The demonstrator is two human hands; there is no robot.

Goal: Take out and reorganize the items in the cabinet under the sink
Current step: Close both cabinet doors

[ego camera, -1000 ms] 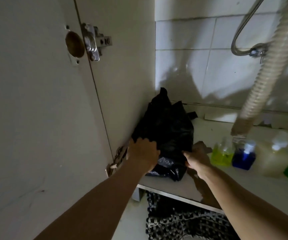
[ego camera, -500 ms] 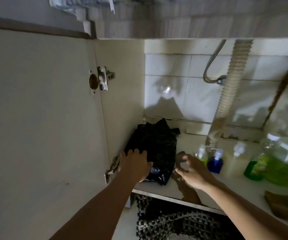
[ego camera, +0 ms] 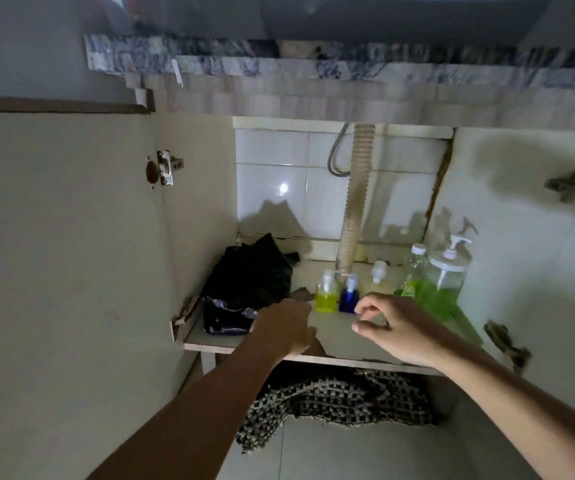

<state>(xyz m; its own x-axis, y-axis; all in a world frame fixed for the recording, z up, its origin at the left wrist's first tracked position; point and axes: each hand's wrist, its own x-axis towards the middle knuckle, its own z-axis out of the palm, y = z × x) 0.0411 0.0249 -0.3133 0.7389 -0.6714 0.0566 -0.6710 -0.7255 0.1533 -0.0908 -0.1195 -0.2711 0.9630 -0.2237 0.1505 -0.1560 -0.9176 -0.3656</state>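
A black plastic bag [ego camera: 249, 282] stands at the left of the cabinet shelf [ego camera: 334, 336], against the side wall. To its right stand a small yellow-green bottle [ego camera: 326, 292], a small blue bottle [ego camera: 349, 295], a pale bottle [ego camera: 378, 277], a clear bottle with green liquid [ego camera: 414, 271] and a large pump jar of green liquid [ego camera: 443, 282]. My left hand [ego camera: 284, 327] hovers just right of the bag's base, holding nothing. My right hand [ego camera: 393, 325] is in front of the blue bottle, fingers loosely curled and empty.
The left cabinet door [ego camera: 68, 258] stands open with a metal hinge [ego camera: 165, 167]. A ribbed drain hose [ego camera: 355, 202] drops to the shelf behind the bottles. The right door [ego camera: 535, 254] is open too. A black-and-white woven mat [ego camera: 334, 400] lies on the floor under the shelf.
Both hands have let go of the black bag and pulled back toward the shelf's front. The camera has drawn back, showing the whole cabinet and the countertop edge.
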